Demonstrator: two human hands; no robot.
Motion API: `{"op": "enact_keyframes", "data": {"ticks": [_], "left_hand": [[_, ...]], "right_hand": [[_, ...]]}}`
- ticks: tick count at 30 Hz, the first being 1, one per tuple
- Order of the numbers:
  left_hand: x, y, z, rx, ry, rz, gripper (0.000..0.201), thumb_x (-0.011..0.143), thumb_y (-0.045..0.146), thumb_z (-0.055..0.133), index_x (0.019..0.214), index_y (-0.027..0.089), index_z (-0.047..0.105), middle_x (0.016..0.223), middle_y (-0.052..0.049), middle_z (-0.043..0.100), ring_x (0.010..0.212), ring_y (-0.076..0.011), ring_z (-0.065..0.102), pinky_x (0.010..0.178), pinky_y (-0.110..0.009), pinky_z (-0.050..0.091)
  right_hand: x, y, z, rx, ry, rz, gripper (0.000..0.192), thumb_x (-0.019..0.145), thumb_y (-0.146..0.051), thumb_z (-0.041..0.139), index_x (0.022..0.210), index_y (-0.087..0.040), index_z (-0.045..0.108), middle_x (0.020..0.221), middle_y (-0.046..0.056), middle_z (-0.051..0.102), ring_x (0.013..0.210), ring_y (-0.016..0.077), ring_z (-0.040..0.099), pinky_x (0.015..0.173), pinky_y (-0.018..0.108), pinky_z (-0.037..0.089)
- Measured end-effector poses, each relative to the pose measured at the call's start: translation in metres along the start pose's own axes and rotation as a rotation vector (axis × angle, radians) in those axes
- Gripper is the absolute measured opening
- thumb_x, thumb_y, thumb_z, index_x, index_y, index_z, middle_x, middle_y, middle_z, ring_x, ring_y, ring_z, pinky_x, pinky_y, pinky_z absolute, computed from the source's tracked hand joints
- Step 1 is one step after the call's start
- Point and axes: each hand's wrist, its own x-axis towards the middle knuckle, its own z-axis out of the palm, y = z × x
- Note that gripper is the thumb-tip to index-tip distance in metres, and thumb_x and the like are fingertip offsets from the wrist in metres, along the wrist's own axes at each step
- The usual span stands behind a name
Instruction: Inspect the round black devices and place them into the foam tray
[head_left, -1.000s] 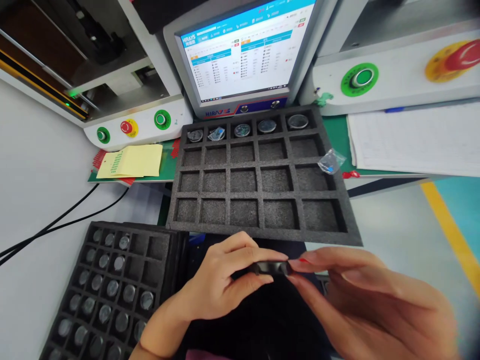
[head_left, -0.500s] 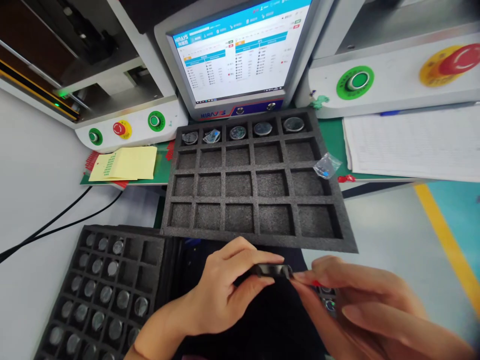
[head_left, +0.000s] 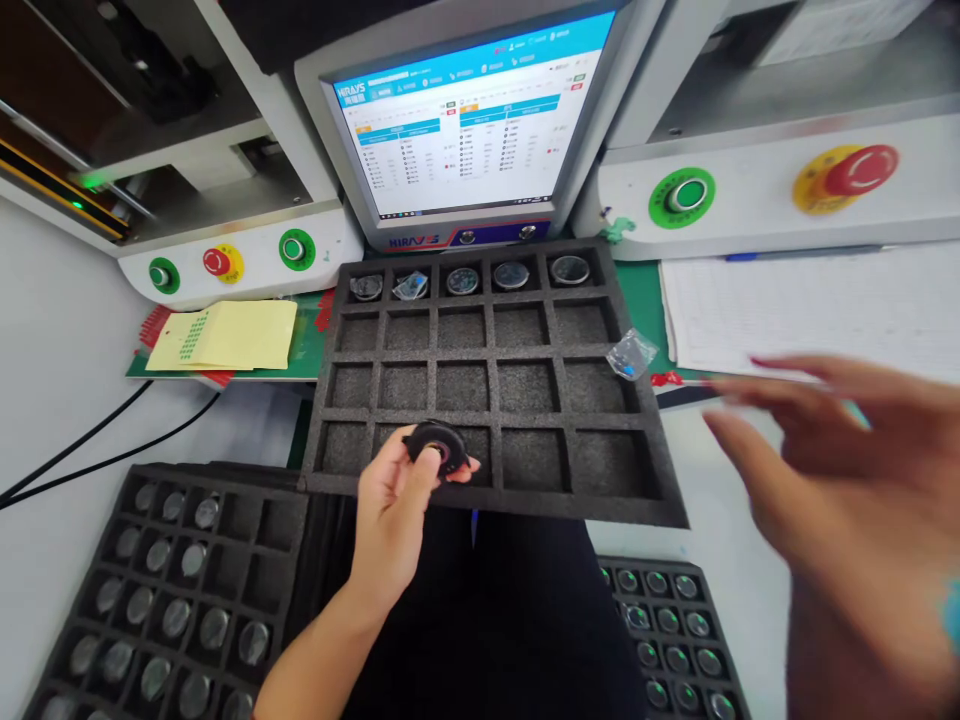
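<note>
Two hands show in the frame. The left hand (head_left: 394,495), at lower centre, pinches a small black ring (head_left: 436,446) between thumb and fingertips, over the near row of a big black foam tray (head_left: 660,505) that fills the middle of the picture. The right hand (head_left: 840,480), at the right edge, is blurred, its fingers spread wide and holding nothing, well apart from the ring.

Five round parts (head_left: 462,280) sit in the tray's far row; one of them looks wrapped in clear film. A small clear bag (head_left: 631,354) lies on the tray's right rim. Above the tray stands a monitor (head_left: 465,120) with a lit screen whose text is too small to read. Green and red push buttons (head_left: 217,263) sit on the white console at upper left, with a yellow notepad (head_left: 225,336) just below them; another green button (head_left: 681,196) and a red one are at upper right, above a sheet of paper (head_left: 810,305).

At lower left a second foam tray (head_left: 285,520) holds many round glassy discs and is cut off by the frame edge. A third tray (head_left: 667,630), at lower right, is partly hidden behind the blurred hand. Dark trousers (head_left: 517,620) fill the bottom centre.
</note>
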Motion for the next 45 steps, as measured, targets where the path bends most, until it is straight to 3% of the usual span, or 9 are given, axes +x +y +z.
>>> {"op": "enact_keyframes", "data": {"ticks": [3, 8, 11, 15, 20, 23, 32, 41, 45], "left_hand": [[-0.001, 0.002, 0.007, -0.137, -0.144, -0.206, 0.021, 0.087, 0.034, 0.067, 0.089, 0.015, 0.06, 0.09, -0.006, 0.075, 0.078, -0.014, 0.07, 0.072, -0.023, 0.054], [-0.005, 0.003, 0.014, -0.073, -0.199, -0.236, 0.025, 0.093, 0.038, 0.059, 0.096, 0.013, 0.062, 0.09, -0.01, 0.076, 0.058, -0.0047, 0.052, 0.051, -0.014, 0.036], [-0.007, 0.001, 0.015, -0.105, -0.215, -0.246, 0.029, 0.092, 0.041, 0.06, 0.099, 0.014, 0.061, 0.092, -0.009, 0.075, 0.052, -0.0028, 0.048, 0.048, -0.015, 0.034], [-0.01, -0.002, 0.021, -0.251, -0.24, -0.291, 0.032, 0.082, 0.039, 0.074, 0.088, 0.017, 0.051, 0.1, -0.008, 0.075, 0.079, -0.0143, 0.069, 0.07, -0.023, 0.052], [-0.017, -0.008, 0.031, -0.151, -0.237, -0.212, 0.033, 0.088, 0.044, 0.065, 0.097, 0.013, 0.06, 0.1, -0.012, 0.075, 0.052, -0.0031, 0.049, 0.05, -0.016, 0.038], [-0.023, -0.014, 0.035, -0.146, -0.209, -0.16, 0.034, 0.089, 0.043, 0.063, 0.11, 0.016, 0.065, 0.109, -0.011, 0.073, 0.056, -0.0051, 0.051, 0.053, -0.018, 0.042], [-0.043, -0.021, 0.038, -0.261, -0.231, 0.042, 0.037, 0.096, 0.046, 0.051, 0.119, 0.02, 0.065, 0.121, -0.008, 0.07, 0.098, -0.0166, 0.068, 0.086, -0.025, 0.053], [-0.049, -0.021, 0.039, 0.054, -0.147, 0.218, 0.023, 0.101, 0.026, 0.046, 0.117, 0.022, 0.062, 0.117, -0.006, 0.073, 0.082, -0.0092, 0.071, 0.073, -0.017, 0.056], [-0.039, -0.017, 0.02, 0.269, -0.146, 0.378, 0.024, 0.1, 0.022, 0.045, 0.122, 0.02, 0.055, 0.121, -0.009, 0.071, 0.082, -0.0103, 0.072, 0.076, -0.02, 0.058]], "right_hand": [[0.052, 0.032, 0.012, -0.002, -0.002, 0.173, 0.029, 0.072, -0.012, 0.072, 0.091, -0.023, 0.054, 0.112, 0.002, 0.064, 0.111, 0.0199, 0.062, 0.092, 0.032, 0.047], [0.085, 0.06, 0.028, 0.04, 0.095, 0.228, 0.049, 0.043, 0.003, 0.077, 0.079, -0.02, 0.053, 0.095, 0.002, 0.065, 0.069, 0.0132, 0.066, 0.059, 0.028, 0.051], [0.07, 0.044, 0.026, 0.096, 0.131, 0.173, 0.051, 0.04, 0.001, 0.079, 0.078, -0.022, 0.055, 0.096, 0.002, 0.065, 0.067, 0.0131, 0.064, 0.06, 0.03, 0.051], [0.016, -0.002, 0.023, 0.242, 0.101, 0.061, 0.055, 0.046, 0.0, 0.083, 0.09, -0.027, 0.062, 0.11, 0.001, 0.065, 0.075, 0.0129, 0.064, 0.071, 0.031, 0.053], [-0.056, -0.039, 0.042, 0.405, 0.145, 0.276, 0.05, 0.053, -0.002, 0.083, 0.094, -0.026, 0.066, 0.114, 0.005, 0.065, 0.07, 0.0112, 0.062, 0.06, 0.026, 0.055], [-0.077, -0.042, 0.06, 0.502, 0.201, 0.393, 0.044, 0.06, -0.007, 0.083, 0.096, -0.024, 0.065, 0.114, 0.004, 0.064, 0.068, 0.0081, 0.062, 0.058, 0.021, 0.056], [-0.094, -0.043, 0.083, 0.578, 0.265, 0.345, 0.042, 0.064, -0.004, 0.082, 0.096, -0.023, 0.063, 0.112, 0.001, 0.06, 0.072, 0.0066, 0.064, 0.065, 0.021, 0.061], [-0.095, -0.035, 0.088, 0.413, 0.362, 0.104, 0.054, 0.06, 0.004, 0.079, 0.101, -0.023, 0.058, 0.115, 0.0, 0.06, 0.079, 0.0069, 0.064, 0.076, 0.022, 0.056], [-0.084, -0.025, 0.081, 0.377, 0.395, 0.038, 0.056, 0.058, 0.004, 0.079, 0.102, -0.021, 0.057, 0.112, -0.001, 0.063, 0.081, 0.0094, 0.066, 0.079, 0.025, 0.053]]}}
